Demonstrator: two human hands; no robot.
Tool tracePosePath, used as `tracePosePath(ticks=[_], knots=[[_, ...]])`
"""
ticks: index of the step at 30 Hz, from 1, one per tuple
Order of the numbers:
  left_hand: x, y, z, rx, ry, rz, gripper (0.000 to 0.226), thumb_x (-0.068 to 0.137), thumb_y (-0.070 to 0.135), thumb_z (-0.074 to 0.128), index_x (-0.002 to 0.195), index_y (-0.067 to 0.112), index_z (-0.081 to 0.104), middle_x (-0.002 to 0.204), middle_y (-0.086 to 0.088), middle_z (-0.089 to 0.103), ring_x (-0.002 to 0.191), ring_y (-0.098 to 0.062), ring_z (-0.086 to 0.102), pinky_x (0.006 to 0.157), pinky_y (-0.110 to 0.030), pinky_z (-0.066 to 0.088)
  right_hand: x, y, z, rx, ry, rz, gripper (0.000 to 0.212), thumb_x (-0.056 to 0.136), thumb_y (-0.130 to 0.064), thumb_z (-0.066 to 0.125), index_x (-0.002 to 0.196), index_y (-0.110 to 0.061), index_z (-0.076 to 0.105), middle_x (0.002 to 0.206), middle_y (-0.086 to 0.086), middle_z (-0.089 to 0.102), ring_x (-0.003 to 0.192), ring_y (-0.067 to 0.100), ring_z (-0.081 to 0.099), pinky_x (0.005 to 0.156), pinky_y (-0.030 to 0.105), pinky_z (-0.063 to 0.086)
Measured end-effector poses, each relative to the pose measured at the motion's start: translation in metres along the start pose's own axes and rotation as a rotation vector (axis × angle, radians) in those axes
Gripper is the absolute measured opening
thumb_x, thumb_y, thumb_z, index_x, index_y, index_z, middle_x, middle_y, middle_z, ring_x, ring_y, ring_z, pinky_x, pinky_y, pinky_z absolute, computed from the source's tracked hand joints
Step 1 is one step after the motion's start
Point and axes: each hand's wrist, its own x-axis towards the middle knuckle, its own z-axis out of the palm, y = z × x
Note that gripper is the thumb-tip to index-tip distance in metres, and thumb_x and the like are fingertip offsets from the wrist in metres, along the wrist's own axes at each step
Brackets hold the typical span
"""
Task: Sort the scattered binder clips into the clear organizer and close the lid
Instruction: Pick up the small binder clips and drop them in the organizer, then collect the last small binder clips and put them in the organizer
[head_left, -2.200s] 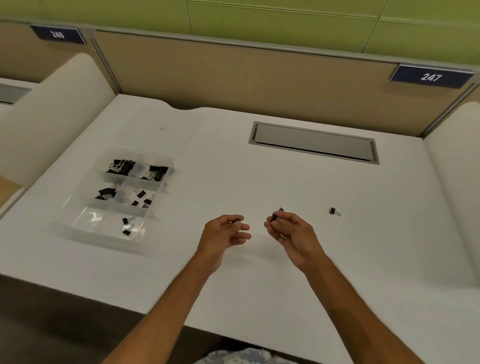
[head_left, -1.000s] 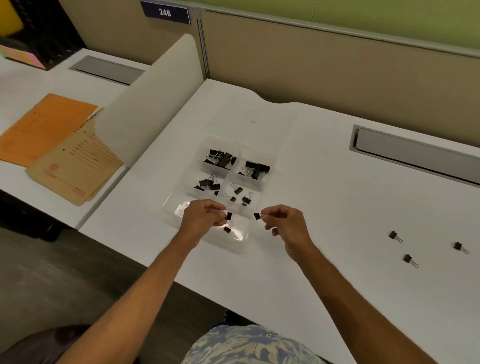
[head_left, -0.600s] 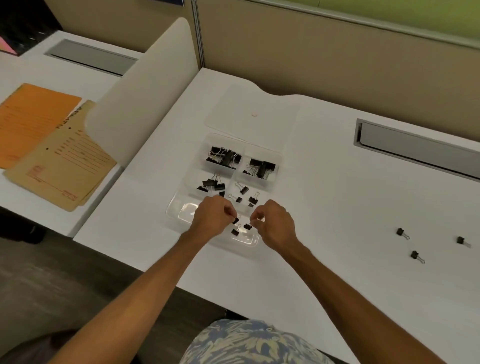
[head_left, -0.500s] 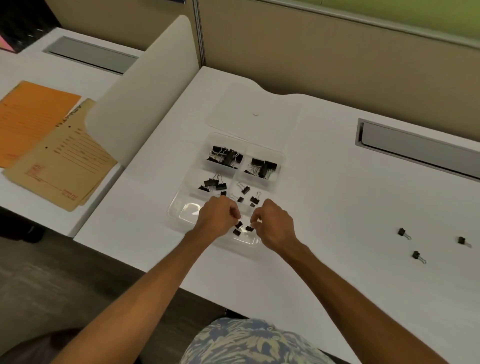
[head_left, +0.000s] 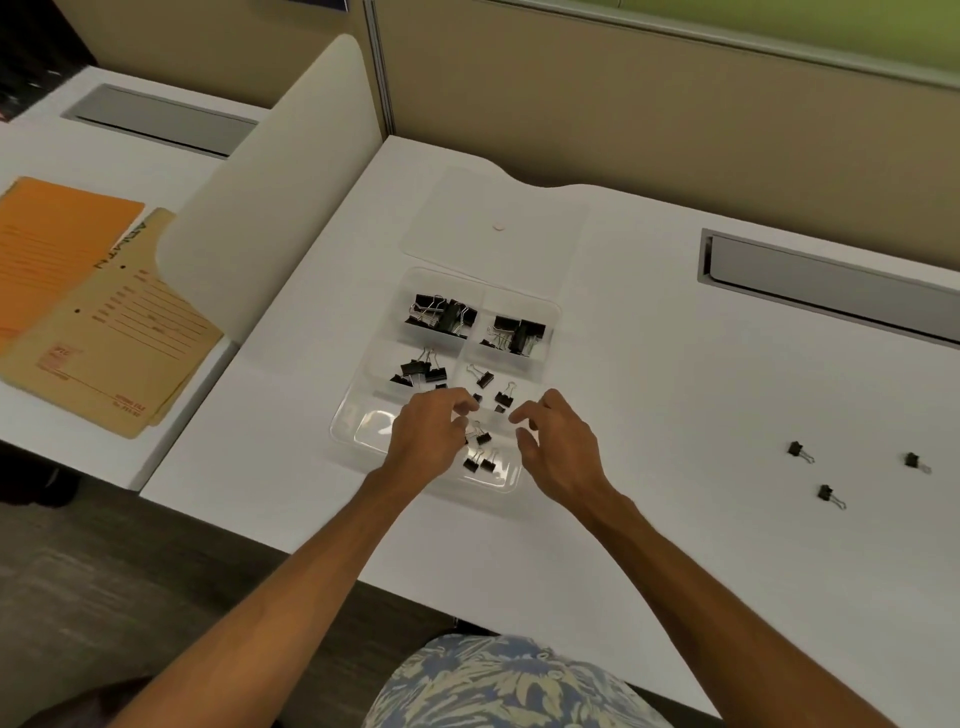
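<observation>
Evidently the sorting goes by size. The clear organizer (head_left: 371, 428) sits on the white worktop (head_left: 675, 415) at the left. Its two far compartments hold the large binder clips (head_left: 441, 314), the middle-left one a medium batch (head_left: 421, 370), and the middle-right and near-right ones the small clips (head_left: 480, 460). The near-left compartment looks bare.

Both hands hover over the near end of the box. The left hand (head_left: 426, 441) has its fingers loosely bent above the small-clip compartments, and nothing shows between them. The right hand (head_left: 558, 452) is spread and relaxed just beside it, also holding nothing. Empty hands over the small-clip cells suggest a drop-off point in the cycle, though that is a judgement.

The lid (head_left: 498, 218) lies flat on the worktop just beyond the far edge of the organizer. It is folded well back, so every compartment can be reached from above. Whether it is hinged to the box cannot be told.

Three small binder clips are loose on the worktop, well apart from the box at the right: one nearer the middle (head_left: 795, 449), one farther right (head_left: 911, 460) and one closer to the person (head_left: 826, 492). So the job is mostly done. What is left is a reach to the right for those three and then bringing the lid over. Being tiny, with wire handles sticking out, they probably need a fingertip pinch.
</observation>
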Motion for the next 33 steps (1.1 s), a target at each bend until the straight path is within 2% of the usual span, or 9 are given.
tracePosePath(ticks=[3, 6, 9, 12, 14, 17, 19, 26, 33], knots=[[-0.005, 0.012, 0.005, -0.045, 0.037, 0.029, 0.019, 0.092, 0.016, 0.063, 0.108, 0.024, 0.069, 0.105, 0.010, 0.070, 0.091, -0.009, 0.064, 0.081, -0.027, 0.054, -0.010, 0.015, -0.010, 0.074, 0.063, 0.035, 0.019, 0.095, -0.016, 0.056, 0.111, -0.019, 0.067, 0.103, -0.004, 0.053, 0.080, 0.013, 0.057, 0.068, 0.023, 0.042], [-0.014, 0.034, 0.017, -0.063, 0.055, 0.064, 0.019, 0.093, 0.019, 0.061, 0.109, 0.026, 0.067, 0.109, 0.010, 0.069, 0.086, -0.011, 0.065, 0.084, -0.035, 0.056, -0.025, 0.033, -0.023, 0.101, 0.104, 0.072, 0.019, 0.095, -0.015, 0.056, 0.110, -0.020, 0.066, 0.106, -0.005, 0.055, 0.073, 0.011, 0.055, 0.069, 0.024, 0.044], [-0.026, 0.059, 0.034, -0.011, 0.091, 0.128, 0.022, 0.093, 0.018, 0.059, 0.114, 0.022, 0.066, 0.119, 0.006, 0.065, 0.094, -0.016, 0.065, 0.086, -0.031, 0.051, -0.044, 0.056, -0.039, 0.112, 0.105, 0.063, 0.019, 0.095, -0.017, 0.057, 0.112, -0.020, 0.065, 0.112, -0.002, 0.058, 0.080, 0.013, 0.059, 0.073, 0.028, 0.050], [-0.041, 0.084, 0.055, 0.012, 0.125, 0.219, 0.022, 0.092, 0.018, 0.060, 0.113, 0.021, 0.064, 0.121, 0.005, 0.060, 0.102, -0.016, 0.061, 0.080, -0.028, 0.048, -0.070, 0.084, -0.055, 0.118, 0.107, 0.056, 0.021, 0.094, -0.019, 0.060, 0.115, -0.018, 0.065, 0.116, 0.001, 0.060, 0.095, 0.016, 0.061, 0.077, 0.027, 0.048], [-0.051, 0.101, 0.071, 0.019, 0.124, 0.289, 0.023, 0.091, 0.017, 0.061, 0.114, 0.018, 0.065, 0.122, 0.003, 0.059, 0.109, -0.016, 0.057, 0.082, -0.030, 0.049, -0.089, 0.104, -0.065, 0.115, 0.119, 0.070, 0.022, 0.094, -0.020, 0.061, 0.116, -0.017, 0.065, 0.117, 0.003, 0.060, 0.101, 0.019, 0.060, 0.081, 0.031, 0.048], [-0.068, 0.128, 0.097, 0.039, 0.104, 0.339, 0.024, 0.091, 0.017, 0.060, 0.114, 0.019, 0.064, 0.120, 0.004, 0.060, 0.113, -0.015, 0.053, 0.086, -0.034, 0.050, -0.122, 0.135, -0.081, 0.132, 0.147, 0.095, 0.022, 0.093, -0.020, 0.061, 0.115, -0.017, 0.065, 0.115, 0.003, 0.061, 0.102, 0.021, 0.060, 0.085, 0.037, 0.050], [-0.082, 0.146, 0.115, 0.053, 0.085, 0.348, 0.024, 0.091, 0.019, 0.059, 0.114, 0.021, 0.063, 0.119, 0.006, 0.061, 0.112, -0.014, 0.054, 0.083, -0.031, 0.049, -0.146, 0.155, -0.092, 0.139, 0.164, 0.111, 0.021, 0.093, -0.021, 0.061, 0.114, -0.018, 0.064, 0.113, 0.002, 0.061, 0.099, 0.020, 0.060, 0.084, 0.038, 0.050], [-0.132, 0.202, 0.178, 0.046, 0.010, 0.361, 0.023, 0.094, 0.021, 0.058, 0.116, 0.021, 0.063, 0.122, 0.006, 0.061, 0.115, -0.013, 0.054, 0.084, -0.020, 0.040, -0.218, 0.218, -0.128, 0.137, 0.213, 0.166, 0.020, 0.094, -0.022, 0.061, 0.113, -0.019, 0.065, 0.113, 0.001, 0.060, 0.095, 0.016, 0.060, 0.075, 0.029, 0.048], [-0.159, 0.241, 0.220, 0.034, -0.063, 0.383, 0.023, 0.095, 0.021, 0.058, 0.117, 0.021, 0.063, 0.123, 0.005, 0.060, 0.115, -0.013, 0.054, 0.087, -0.020, 0.040, -0.260, 0.269, -0.154, 0.161, 0.240, 0.283, 0.021, 0.095, -0.023, 0.061, 0.115, -0.023, 0.063, 0.117, -0.004, 0.057, 0.096, 0.005, 0.054, 0.075, 0.013, 0.037]])
